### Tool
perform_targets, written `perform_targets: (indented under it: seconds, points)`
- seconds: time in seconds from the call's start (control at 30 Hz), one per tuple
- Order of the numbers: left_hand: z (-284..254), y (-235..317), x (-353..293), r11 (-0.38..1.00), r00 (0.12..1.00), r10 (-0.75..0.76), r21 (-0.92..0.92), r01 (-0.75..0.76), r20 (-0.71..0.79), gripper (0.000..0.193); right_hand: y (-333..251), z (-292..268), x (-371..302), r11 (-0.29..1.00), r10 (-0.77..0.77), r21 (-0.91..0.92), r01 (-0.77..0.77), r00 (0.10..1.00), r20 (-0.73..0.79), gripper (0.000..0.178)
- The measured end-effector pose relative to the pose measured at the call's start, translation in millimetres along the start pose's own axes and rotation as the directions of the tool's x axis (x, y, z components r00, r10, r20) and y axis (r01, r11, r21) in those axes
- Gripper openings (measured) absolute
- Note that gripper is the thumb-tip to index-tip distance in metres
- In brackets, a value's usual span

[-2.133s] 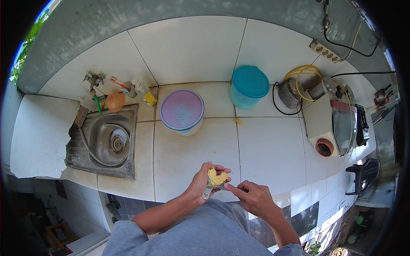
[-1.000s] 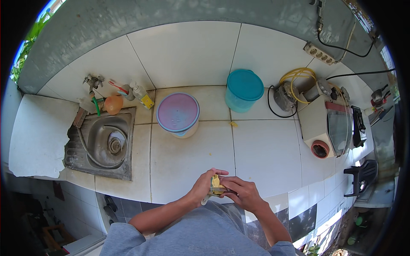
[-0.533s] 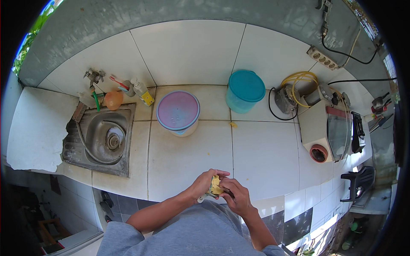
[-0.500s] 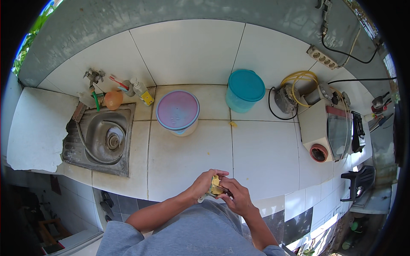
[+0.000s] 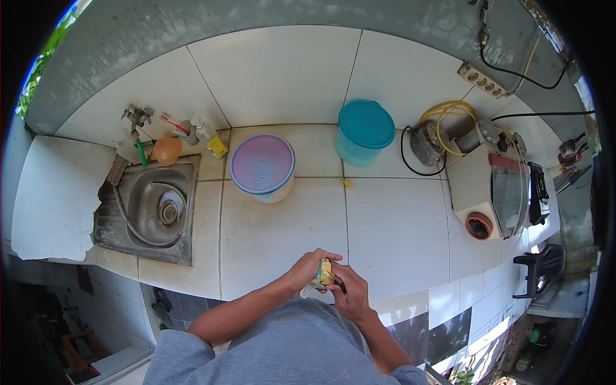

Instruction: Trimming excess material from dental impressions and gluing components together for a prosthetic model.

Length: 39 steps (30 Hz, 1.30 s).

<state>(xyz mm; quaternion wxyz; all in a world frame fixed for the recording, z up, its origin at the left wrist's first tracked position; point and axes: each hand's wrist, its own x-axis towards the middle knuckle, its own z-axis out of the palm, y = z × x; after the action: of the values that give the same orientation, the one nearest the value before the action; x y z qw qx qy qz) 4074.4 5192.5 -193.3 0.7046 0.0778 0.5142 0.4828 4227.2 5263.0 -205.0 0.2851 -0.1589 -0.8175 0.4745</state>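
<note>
My two hands meet low in the middle of the head view, above the near edge of the counter. My left hand [image 5: 307, 268] is closed round a small packet [image 5: 314, 282], pale and bluish, with a whitish end hanging below. Soft-looking yellow stuff [image 5: 326, 272] bulges from it. Gripped in my right hand [image 5: 351, 290] is a slim dark utensil [image 5: 341, 283], pressed against the yellow stuff. Its kind is hidden by the fingers. Beyond the hands stands a tub with a purple lid [image 5: 262, 163].
White tiles cover the counter [image 5: 282, 237], with yellow bits [image 5: 347, 183] on it. A teal-lidded container [image 5: 365, 133] stands at the back. On the left is a steel sink [image 5: 147, 212]; on the right, a cream appliance [image 5: 471, 183] and coiled yellow cable [image 5: 443, 122].
The yellow stuff shows fuller above the packet, and the right hand has turned slightly with the utensil. Both hands remain together. The whole view has shifted a little.
</note>
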Motion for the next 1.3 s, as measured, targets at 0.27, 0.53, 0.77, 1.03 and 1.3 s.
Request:
perform_targets:
  seconds: [0.27, 0.53, 0.77, 1.03, 1.3]
  points:
    - [-5, 7, 0, 0.993, 0.995, -0.099, 0.068, 0.098, 0.009, 0.052, 32, -19, -13, 0.874, 0.436, 0.274, -0.402, 0.897, -0.076, 0.045]
    - [-36, -28, 18, 0.988, 0.981, 0.107, -0.096, -0.123, -0.160, 0.049, 14, -18, -20, 0.387, 0.569, 0.796, -0.465, 0.800, 0.190, 0.051]
    - [-15, 7, -13, 0.944, 0.976, 0.207, -0.273, -0.183, 0.062, 0.057, 2, -22, -26, 0.307, 0.594, 0.856, -0.416, 0.786, 0.169, 0.053]
    - [2, 21, -29, 0.919, 0.959, 0.259, -0.333, -0.210, 0.112, 0.060, -6, -32, -23, 0.262, 0.533, 0.892, -0.368, 0.826, 0.185, 0.054]
    - [3, 24, -33, 0.897, 0.957, 0.286, -0.365, -0.248, 0.053, 0.058, -10, -37, -26, 0.121, 0.477, 0.930, -0.348, 0.842, 0.253, 0.055]
